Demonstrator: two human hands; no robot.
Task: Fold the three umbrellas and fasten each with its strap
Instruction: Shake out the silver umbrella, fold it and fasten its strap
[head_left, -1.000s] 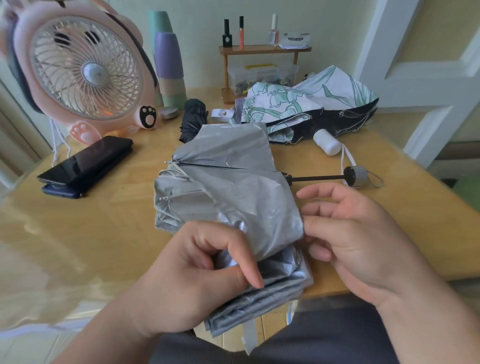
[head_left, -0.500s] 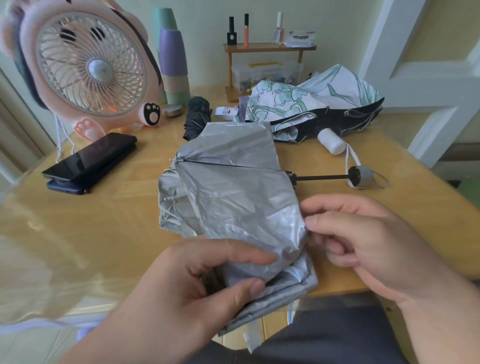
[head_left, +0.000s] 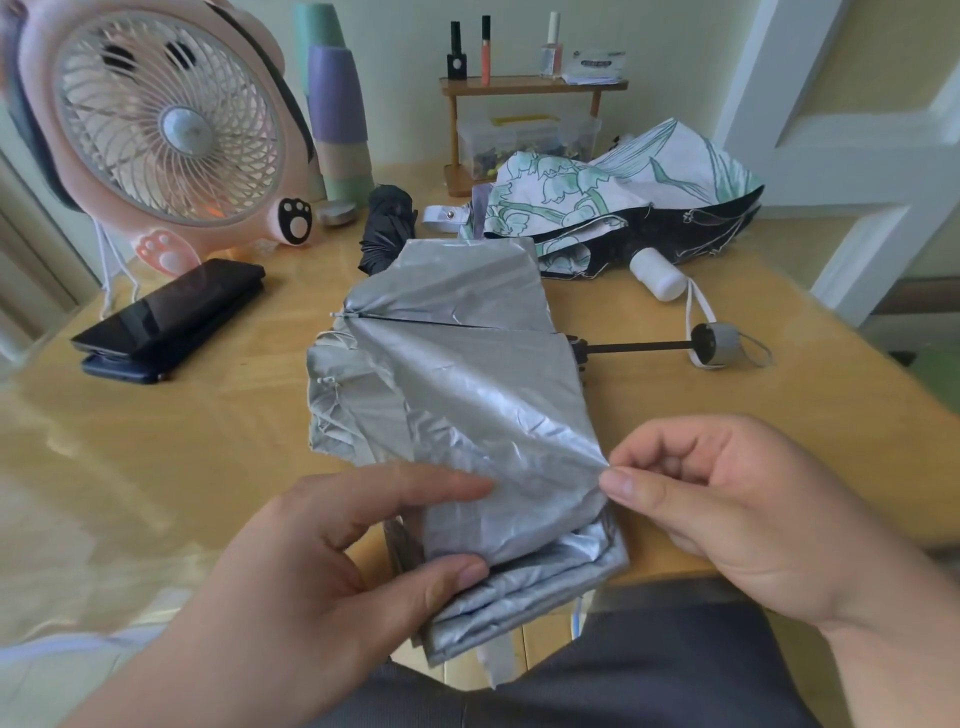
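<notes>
Silver umbrella (head_left: 457, 395): centre of frame, lying on the wooden table (head_left: 156, 441), canopy collapsed and creased, unfastened. Its near end overhangs the table edge. Its black shaft runs right to a grey handle (head_left: 714, 340).

Left hand (head_left: 322, 571): lower centre, gripping the near end of the canopy between thumb and forefinger.

Right hand (head_left: 727, 509): lower right, thumb and forefinger pinching a corner of the top fabric panel, remaining fingers curled.

Floral umbrella (head_left: 623, 197): upper right of centre, loose and unfolded on the table.

Black umbrella (head_left: 387, 223): upper centre, rolled up, just beyond the silver one.

Pink fan (head_left: 166, 119): upper left. Dark phone (head_left: 171, 312): below it.
</notes>
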